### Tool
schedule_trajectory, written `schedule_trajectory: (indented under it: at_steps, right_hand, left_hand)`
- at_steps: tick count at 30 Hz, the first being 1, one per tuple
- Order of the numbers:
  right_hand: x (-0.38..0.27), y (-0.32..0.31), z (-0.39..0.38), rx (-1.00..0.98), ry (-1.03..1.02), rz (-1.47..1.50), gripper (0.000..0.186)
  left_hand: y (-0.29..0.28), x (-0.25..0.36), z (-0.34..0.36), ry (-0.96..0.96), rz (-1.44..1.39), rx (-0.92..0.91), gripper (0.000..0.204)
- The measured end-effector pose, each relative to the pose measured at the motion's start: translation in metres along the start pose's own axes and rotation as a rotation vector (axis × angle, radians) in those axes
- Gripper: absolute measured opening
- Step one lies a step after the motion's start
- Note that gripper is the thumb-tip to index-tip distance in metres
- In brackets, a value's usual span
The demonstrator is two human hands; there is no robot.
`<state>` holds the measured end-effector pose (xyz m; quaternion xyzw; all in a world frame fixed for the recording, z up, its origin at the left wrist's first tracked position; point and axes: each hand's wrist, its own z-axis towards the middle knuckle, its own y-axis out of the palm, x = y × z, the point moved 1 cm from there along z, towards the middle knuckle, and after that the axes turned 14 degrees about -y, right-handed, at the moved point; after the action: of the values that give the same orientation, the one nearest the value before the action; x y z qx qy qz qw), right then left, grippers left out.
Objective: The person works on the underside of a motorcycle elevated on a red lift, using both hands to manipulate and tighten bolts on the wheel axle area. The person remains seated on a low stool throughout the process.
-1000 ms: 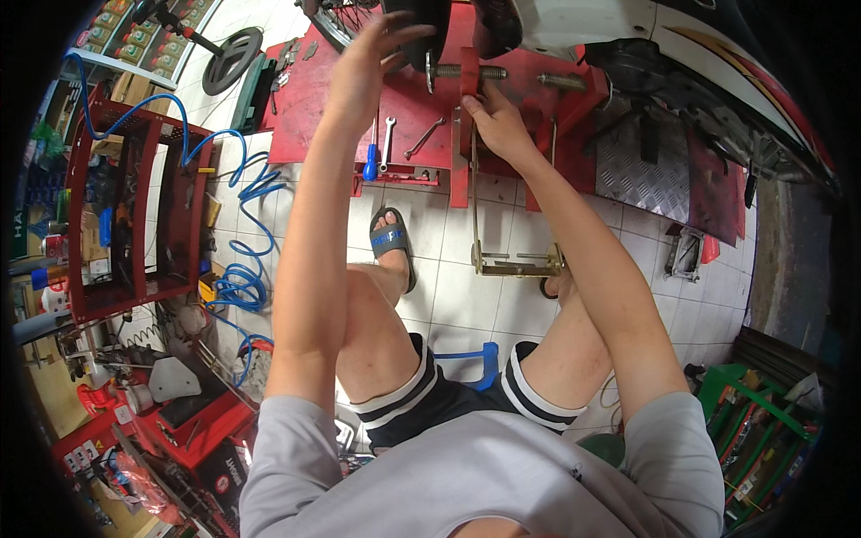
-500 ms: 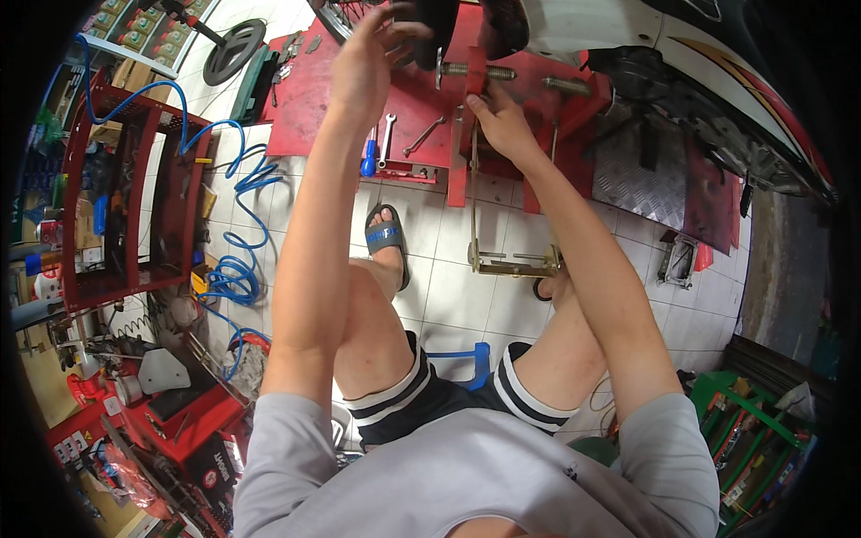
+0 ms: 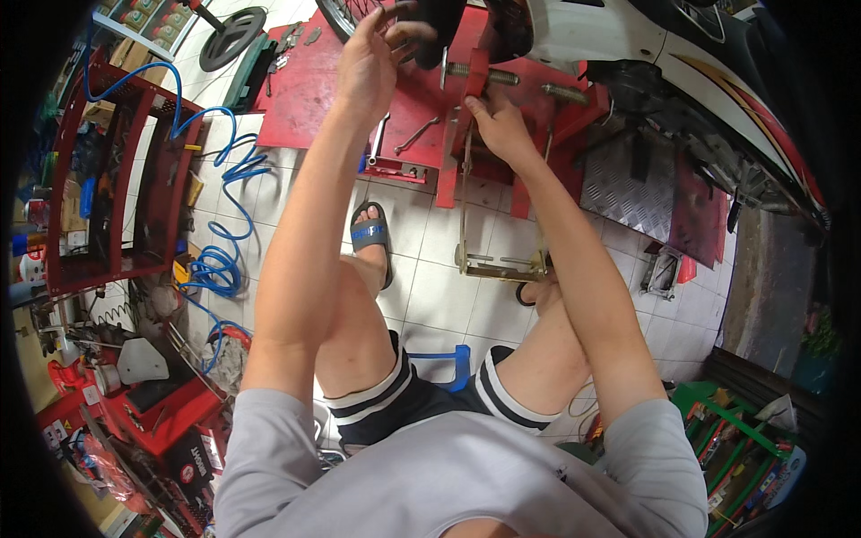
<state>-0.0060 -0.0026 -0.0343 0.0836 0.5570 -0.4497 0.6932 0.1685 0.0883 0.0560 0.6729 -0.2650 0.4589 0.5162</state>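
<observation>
At the top centre my left hand (image 3: 377, 49) is raised beside a black tyre (image 3: 426, 31), fingers loosely curved and apart, with nothing visible in them. My right hand (image 3: 498, 125) is closed on the red upright bracket (image 3: 477, 67), its thumb on the near side, just below a threaded steel bolt (image 3: 502, 76) with a round end plate. A second threaded bolt (image 3: 565, 95) is to its right. Below hangs a brass-coloured metal lever frame (image 3: 502, 269). Two wrenches (image 3: 417, 133) lie on the red lift platform (image 3: 296, 99); a blue screwdriver is mostly hidden by my left forearm.
A white motorbike (image 3: 691, 81) is at the upper right above a metal checker plate (image 3: 628, 188). A red tool trolley (image 3: 121, 179) and coiled blue hose (image 3: 215, 269) are at left, a green rack (image 3: 726, 457) at lower right, a blue stool (image 3: 462, 368) under me.
The view has shifted slightly, moving the floor and trolley leftward. My left hand has moved a little right against the platform, covering more of the screwdriver. My right hand stays on the bracket.
</observation>
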Motion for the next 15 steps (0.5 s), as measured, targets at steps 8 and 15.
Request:
schedule_trajectory:
  at_steps: [8,15]
  right_hand:
    - [-0.01,-0.003,0.003,-0.041,0.011,-0.128,0.034]
    - [-0.009,-0.002,0.002,-0.036,-0.012,-0.132,0.033]
  left_hand:
    - [-0.007,0.002,0.001,-0.126,-0.103,-0.123,0.052]
    - [-0.001,-0.01,-0.001,-0.165,-0.057,-0.044,0.049]
